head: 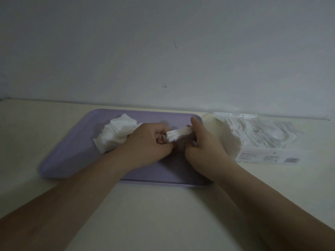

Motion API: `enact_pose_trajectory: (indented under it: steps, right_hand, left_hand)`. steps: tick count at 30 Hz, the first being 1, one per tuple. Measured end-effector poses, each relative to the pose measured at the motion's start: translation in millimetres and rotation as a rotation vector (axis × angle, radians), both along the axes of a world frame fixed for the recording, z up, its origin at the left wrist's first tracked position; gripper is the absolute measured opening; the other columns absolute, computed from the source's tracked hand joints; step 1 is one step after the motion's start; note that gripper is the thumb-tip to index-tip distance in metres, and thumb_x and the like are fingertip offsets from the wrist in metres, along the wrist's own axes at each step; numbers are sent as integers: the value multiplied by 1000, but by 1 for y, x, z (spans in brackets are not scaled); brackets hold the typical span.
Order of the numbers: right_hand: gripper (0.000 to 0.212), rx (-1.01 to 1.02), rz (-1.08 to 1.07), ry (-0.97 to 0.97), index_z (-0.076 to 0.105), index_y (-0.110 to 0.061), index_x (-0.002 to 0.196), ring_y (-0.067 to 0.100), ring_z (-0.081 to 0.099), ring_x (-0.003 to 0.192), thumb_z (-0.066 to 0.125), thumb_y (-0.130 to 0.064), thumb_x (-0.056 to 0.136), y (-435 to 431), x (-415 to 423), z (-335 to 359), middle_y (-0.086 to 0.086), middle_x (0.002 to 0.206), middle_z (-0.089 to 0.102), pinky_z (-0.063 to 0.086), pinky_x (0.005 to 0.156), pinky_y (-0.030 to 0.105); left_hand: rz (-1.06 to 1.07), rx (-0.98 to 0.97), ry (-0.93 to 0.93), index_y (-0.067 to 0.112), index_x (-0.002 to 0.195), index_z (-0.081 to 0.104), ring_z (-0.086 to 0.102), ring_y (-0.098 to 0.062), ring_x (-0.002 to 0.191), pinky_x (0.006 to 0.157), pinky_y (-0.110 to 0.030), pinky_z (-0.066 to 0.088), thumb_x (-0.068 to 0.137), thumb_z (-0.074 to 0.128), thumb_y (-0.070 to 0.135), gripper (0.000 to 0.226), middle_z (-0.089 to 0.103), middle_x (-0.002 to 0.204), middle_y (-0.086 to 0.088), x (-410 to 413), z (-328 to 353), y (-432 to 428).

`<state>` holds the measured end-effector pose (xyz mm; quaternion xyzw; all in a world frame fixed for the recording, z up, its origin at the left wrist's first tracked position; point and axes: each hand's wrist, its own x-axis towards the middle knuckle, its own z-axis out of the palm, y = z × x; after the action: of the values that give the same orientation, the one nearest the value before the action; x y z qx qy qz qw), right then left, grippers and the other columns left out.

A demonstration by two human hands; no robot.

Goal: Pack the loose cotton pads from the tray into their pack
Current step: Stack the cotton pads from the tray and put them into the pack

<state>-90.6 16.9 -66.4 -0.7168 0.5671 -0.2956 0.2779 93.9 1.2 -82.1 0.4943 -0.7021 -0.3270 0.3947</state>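
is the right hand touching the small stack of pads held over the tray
Touching: the head view shows the right hand pinching one end of the small stack of pads.

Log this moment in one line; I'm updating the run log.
both hands grip pad stack | over tray | loose pads remain | pack right

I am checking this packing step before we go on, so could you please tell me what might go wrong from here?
1. The small stack of pads is only pinched at its ends between the left hand and the right hand; it could fan out or drop onto the tray.
2. The loose pile lies against the left wrist and may get dragged.
3. The pack lies unheld, so it may slide during insertion.
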Motion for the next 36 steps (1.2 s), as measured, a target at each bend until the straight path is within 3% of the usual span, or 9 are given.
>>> enact_pose_trajectory:
  steps: [4, 7, 9, 12, 14, 18, 23, 32, 36]
  right_hand:
    - [87, 166, 84, -191, 10, -22, 163, -16, 51, 85, 47, 7, 90, 6, 5, -1, -21, 116, 46, 34, 66, -7]
    - [91, 117, 77, -241, 18, -24, 162, -12, 53, 108, 52, 6, 84, 3, 5, -5, -15, 137, 47, 36, 88, -3]
    - [80, 38, 53, -288, 35, -21, 157, 6, 54, 129, 60, 1, 84, -3, 1, -7, -6, 145, 52, 42, 108, 19]
    - [52, 22, 53, -398, 58, -21, 139, 17, 69, 105, 71, -8, 91, -9, -5, -8, 5, 118, 71, 55, 91, 31]
    - [39, 31, 2, -461, 67, -27, 125, 19, 70, 94, 75, -20, 88, -11, -6, -8, 4, 106, 74, 58, 80, 33]
    - [35, 92, -35, -579, 70, -29, 114, 31, 73, 100, 75, -29, 80, -12, -7, -7, 3, 106, 75, 60, 91, 54]
    - [34, 186, 70, -779, 70, -10, 113, 29, 71, 87, 73, -18, 81, -10, -4, -8, 22, 105, 73, 59, 84, 48]
    - [23, 161, 113, -854, 67, -13, 104, 28, 65, 87, 67, -15, 81, -11, 0, -12, 18, 98, 71, 52, 82, 48]
    - [37, 211, 124, -910, 71, -18, 114, 30, 68, 98, 64, 0, 83, -11, -1, -13, 23, 117, 72, 53, 93, 53]
  left_hand:
    - [-1, -5, -24, 21, 83, 69, 57, -10, 63, 64, -31, 44, 74, 77, 38, 21, 73, 73, -5, -2, 0, 1]
    - [-10, -21, -19, 23, 80, 71, 56, -8, 64, 64, -27, 44, 80, 75, 24, 4, 73, 74, -5, 0, 5, 2]
    - [-31, 18, 19, 25, 83, 75, 60, -9, 68, 67, -27, 47, 83, 74, 15, 11, 74, 77, -2, 4, 9, 2]
    - [3, 61, 75, 28, 93, 75, 68, -22, 78, 73, -37, 53, 75, 75, 28, 18, 76, 86, -8, 5, 10, 2]
    - [119, 17, 137, 24, 98, 68, 59, -17, 66, 64, -31, 48, 74, 83, 27, 29, 68, 76, -6, 2, 8, 1]
    - [226, -165, 140, 19, 86, 61, 41, -7, 53, 52, -19, 38, 78, 87, 17, 28, 49, 64, 3, -3, 8, 2]
    - [217, -187, 114, 17, 85, 71, 43, 0, 54, 57, -13, 40, 79, 86, 17, 16, 54, 68, 5, -11, 7, 6]
    - [291, -100, 165, 21, 82, 72, 61, -8, 65, 69, -27, 56, 66, 85, 37, 26, 71, 75, 0, -10, 2, 1]
    - [245, -44, 229, 16, 81, 72, 59, -12, 68, 70, -32, 53, 68, 89, 28, 24, 71, 77, -12, -10, 6, 3]
